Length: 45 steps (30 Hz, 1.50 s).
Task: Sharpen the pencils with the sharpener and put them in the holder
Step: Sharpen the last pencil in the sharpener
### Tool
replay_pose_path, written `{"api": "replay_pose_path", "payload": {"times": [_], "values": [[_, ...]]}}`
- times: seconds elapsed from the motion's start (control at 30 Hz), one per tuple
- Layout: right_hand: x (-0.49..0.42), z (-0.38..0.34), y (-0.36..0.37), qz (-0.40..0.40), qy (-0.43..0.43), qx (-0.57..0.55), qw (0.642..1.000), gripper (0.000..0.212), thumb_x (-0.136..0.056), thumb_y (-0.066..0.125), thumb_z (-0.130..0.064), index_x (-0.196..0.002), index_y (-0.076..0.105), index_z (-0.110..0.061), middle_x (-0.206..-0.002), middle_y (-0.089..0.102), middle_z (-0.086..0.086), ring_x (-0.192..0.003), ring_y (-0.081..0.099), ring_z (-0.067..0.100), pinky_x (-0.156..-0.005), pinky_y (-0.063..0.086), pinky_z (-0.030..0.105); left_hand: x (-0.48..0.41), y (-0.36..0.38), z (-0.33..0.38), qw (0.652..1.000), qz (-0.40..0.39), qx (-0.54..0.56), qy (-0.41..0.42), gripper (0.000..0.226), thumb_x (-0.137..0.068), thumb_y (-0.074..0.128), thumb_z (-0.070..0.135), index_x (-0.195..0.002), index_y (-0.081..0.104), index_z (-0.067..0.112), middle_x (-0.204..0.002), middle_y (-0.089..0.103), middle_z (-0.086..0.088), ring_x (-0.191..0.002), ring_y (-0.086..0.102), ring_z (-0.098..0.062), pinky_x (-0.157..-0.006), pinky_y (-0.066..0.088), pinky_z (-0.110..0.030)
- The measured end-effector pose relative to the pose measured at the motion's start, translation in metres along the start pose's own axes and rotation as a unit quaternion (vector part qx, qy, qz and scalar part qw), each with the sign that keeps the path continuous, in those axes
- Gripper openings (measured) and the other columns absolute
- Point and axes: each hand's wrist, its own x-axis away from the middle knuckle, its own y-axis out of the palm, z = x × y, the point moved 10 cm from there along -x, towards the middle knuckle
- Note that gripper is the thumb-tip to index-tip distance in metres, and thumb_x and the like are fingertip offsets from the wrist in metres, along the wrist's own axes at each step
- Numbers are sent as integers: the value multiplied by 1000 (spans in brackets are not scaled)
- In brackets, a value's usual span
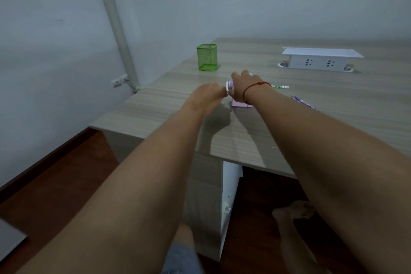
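Pink boxy sharpener (241, 103), white crank (228, 89); right hand (243, 87) grip clamps sharpener top, left hand (209, 95) grip pinches crank.

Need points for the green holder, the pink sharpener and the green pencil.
green holder (206, 60), head view, front mesh wall.
pink sharpener (239, 103), head view, lower body just above the table.
green pencil (280, 87), head view, middle of the visible shaft.

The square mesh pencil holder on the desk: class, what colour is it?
The square mesh pencil holder is green, clearest in head view.
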Motion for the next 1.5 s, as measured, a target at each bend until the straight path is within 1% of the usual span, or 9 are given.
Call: {"api": "replay_pose_path", "payload": {"times": [0.17, 0.3, 0.63, 0.8, 0.93, 1.13, 1.23, 1.37, 1.5], "values": [[0, -1, -1, 6, -9, 2, 1000, 45, -97, 41, -34, -136, 40, -10, -140, 40, 19, -127, 44, 39, -102, 41, 46, -1, 21, -1, 997, -62, -14, -33, 27, -97, 37, 6, -103, 62, -2, -104, 65, -22, -92, 63, -37, -77, 47, -40], [1, -2, -3, 19, -29, 6, 999, 46, -97, 42, -33, -136, 39, -9, -139, 41, 19, -126, 45, 39, -101, 40, 44, -4, 37, -7, 995, -73, -5, -65, 28, -98, 38, 11, -104, 63, 0, -106, 66, -19, -95, 63, -33, -80, 48, -38], [0, -3, 1, 26, -49, -9, 998, 48, -93, 44, -34, -134, 40, -10, -138, 42, 18, -127, 44, 38, -102, 38, 44, -27, 60, -23, 993, -98, 41, -48, 34, -100, 37, 24, -109, 64, 4, -110, 64, -22, -101, 60, -37, -81, 44, -37], [0, -2, 1, 27, -54, -3, 998, 47, -91, 47, -33, -132, 41, -11, -137, 43, 16, -124, 47, 37, -101, 39, 43, -47, 52, -27, 997, -81, -18, 5, 29, -95, 43, 21, -111, 60, 5, -108, 65, -19, -98, 62, -37, -77, 47, -38], [-1, 1, -1, 20, -58, 1, 998, 45, -95, 45, -32, -134, 40, -12, -139, 41, 14, -125, 46, 35, -100, 40, 42, -67, 36, -30, 989, -44, -128, 53, 20, -89, 47, 4, -101, 63, 5, -100, 67, -15, -94, 65, -36, -71, 49, -40], [2, 3, -7, 7, -64, 10, 998, 52, -96, 49, -36, -140, 35, -13, -142, 39, 14, -127, 46, 34, -100, 40, 40, -68, 22, -27, 988, 3, -142, 65, 21, -91, 46, 3, -102, 64, 6, -100, 68, -15, -93, 66, -36, -62, 41, -36], [5, -1, -7, 5, -63, 15, 998, 52, -96, 49, -36, -141, 34, -14, -142, 39, 14, -127, 46, 33, -100, 40, 40, -65, 15, -28, 990, 13, -130, 56, 22, -91, 45, 1, -102, 63, 4, -100, 68, -18, -93, 65, -38, -65, 45, -40], [6, 0, -8, 2, -51, 9, 999, 50, -98, 44, -34, -142, 33, -15, -142, 38, 14, -128, 45, 34, -100, 41, 43, -64, 7, -27, 990, 29, -121, 59, 21, -91, 44, 0, -101, 62, 1, -95, 67, -21, -88, 65, -40, -59, 41, -39], [5, 1, -8, -10, -38, 11, 999, 51, -98, 45, -35, -143, 32, -14, -143, 37, 14, -130, 43, 35, -101, 40, 44, -62, -5, -26, 991, 57, -112, 56, 17, -93, 46, 2, -97, 62, 0, -91, 68, -23, -81, 66, -41, -60, 47, -42]]}}
